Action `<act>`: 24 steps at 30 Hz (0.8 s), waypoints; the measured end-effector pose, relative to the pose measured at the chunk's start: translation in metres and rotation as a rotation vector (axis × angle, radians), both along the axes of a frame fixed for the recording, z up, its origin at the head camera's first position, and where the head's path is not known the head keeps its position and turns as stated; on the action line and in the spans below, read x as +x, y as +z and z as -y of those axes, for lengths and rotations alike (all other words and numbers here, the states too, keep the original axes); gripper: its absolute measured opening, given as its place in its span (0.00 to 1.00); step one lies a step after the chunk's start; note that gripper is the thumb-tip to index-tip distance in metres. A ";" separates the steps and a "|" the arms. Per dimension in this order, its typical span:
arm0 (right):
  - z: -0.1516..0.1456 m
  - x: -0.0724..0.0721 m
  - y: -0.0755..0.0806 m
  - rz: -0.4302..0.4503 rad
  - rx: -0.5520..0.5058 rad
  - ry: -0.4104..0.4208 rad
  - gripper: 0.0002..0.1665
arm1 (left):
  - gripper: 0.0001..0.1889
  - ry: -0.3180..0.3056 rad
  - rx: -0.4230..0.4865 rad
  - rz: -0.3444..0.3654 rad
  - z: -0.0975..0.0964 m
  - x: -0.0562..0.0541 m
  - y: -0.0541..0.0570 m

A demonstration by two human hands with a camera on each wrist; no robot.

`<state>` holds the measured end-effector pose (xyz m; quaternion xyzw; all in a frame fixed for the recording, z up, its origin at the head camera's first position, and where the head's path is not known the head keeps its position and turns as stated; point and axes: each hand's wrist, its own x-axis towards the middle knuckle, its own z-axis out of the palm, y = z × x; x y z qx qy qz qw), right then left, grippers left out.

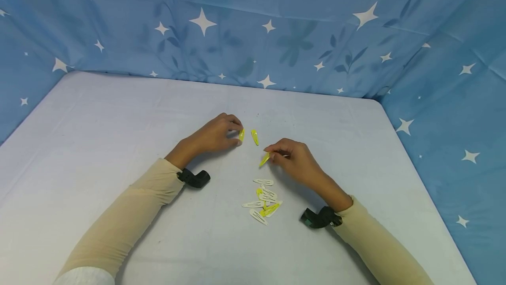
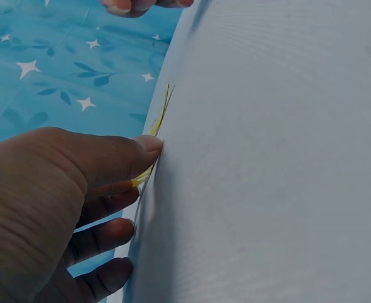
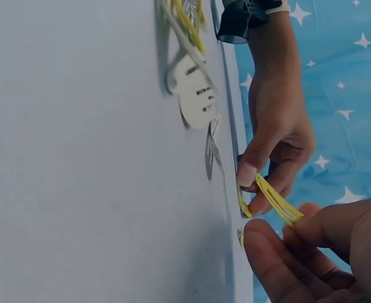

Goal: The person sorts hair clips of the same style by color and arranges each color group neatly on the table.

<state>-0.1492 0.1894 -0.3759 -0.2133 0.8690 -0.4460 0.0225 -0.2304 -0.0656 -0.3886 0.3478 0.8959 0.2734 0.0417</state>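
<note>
On the left of the work area, my left hand (image 1: 219, 135) holds a yellow snap hair clip (image 1: 241, 135) at the tabletop, between thumb and fingers. Part of that clip (image 2: 163, 112) sticks out past the thumb in the left wrist view. My right hand (image 1: 294, 162) pinches another yellow hair clip (image 3: 277, 201) by one end between thumb and fingers, with its other end pointing away from the hand. A third yellow hair clip (image 1: 254, 137) lies on the table between the two hands.
Nearer the body lies a loose pile of white hair clips (image 1: 258, 217) with yellow hair clips (image 1: 270, 209) among them. They rest on a white-covered table (image 1: 158, 241). A blue curtain (image 1: 237, 21) with stars hangs along the table's back and right edges.
</note>
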 end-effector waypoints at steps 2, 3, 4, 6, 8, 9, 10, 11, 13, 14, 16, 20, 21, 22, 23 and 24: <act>-0.001 -0.003 -0.001 -0.010 -0.031 0.002 0.15 | 0.20 0.000 -0.001 -0.002 0.000 0.000 0.000; -0.001 -0.005 -0.001 -0.015 -0.044 0.002 0.16 | 0.20 -0.001 -0.002 -0.004 -0.001 0.000 0.000; -0.002 -0.006 -0.002 -0.022 -0.054 0.002 0.16 | 0.20 -0.001 -0.002 -0.005 -0.001 0.000 -0.001; -0.002 -0.009 -0.002 -0.030 -0.071 -0.006 0.17 | 0.20 -0.004 -0.001 -0.006 -0.001 0.000 -0.001; 0.001 -0.007 0.007 -0.041 -0.076 -0.018 0.17 | 0.20 -0.009 0.002 -0.010 0.000 0.000 -0.001; 0.001 -0.009 0.006 -0.047 -0.077 -0.026 0.16 | 0.20 -0.010 0.004 -0.012 0.000 0.000 -0.001; 0.001 -0.010 0.006 -0.052 -0.078 -0.035 0.16 | 0.20 -0.011 0.006 -0.012 0.000 0.000 -0.001; 0.000 -0.012 0.006 -0.055 -0.081 -0.044 0.16 | 0.20 -0.013 0.007 -0.015 0.000 0.000 -0.001; 0.000 -0.016 0.005 -0.058 -0.080 -0.064 0.15 | 0.20 -0.015 0.006 -0.015 0.000 0.000 0.000; -0.002 -0.019 0.000 -0.055 -0.081 -0.076 0.14 | 0.20 -0.014 0.004 -0.013 0.000 0.000 0.000; -0.005 -0.026 -0.005 -0.049 -0.078 -0.092 0.13 | 0.20 -0.010 0.000 -0.007 0.000 0.000 0.000; -0.004 -0.035 -0.005 -0.013 -0.051 -0.117 0.11 | 0.20 -0.005 -0.003 -0.003 -0.001 0.000 0.000; -0.003 -0.037 -0.006 -0.004 -0.039 -0.121 0.11 | 0.20 -0.005 -0.003 -0.004 -0.001 0.001 0.000; -0.002 -0.040 -0.006 0.006 -0.029 -0.122 0.11 | 0.20 -0.005 -0.003 -0.006 -0.001 0.001 0.000; -0.001 -0.042 -0.006 0.017 -0.023 -0.121 0.11 | 0.20 -0.004 -0.003 -0.008 -0.001 0.001 0.000; 0.000 -0.044 -0.006 0.025 -0.014 -0.120 0.11 | 0.20 -0.001 -0.004 -0.007 -0.001 0.001 0.000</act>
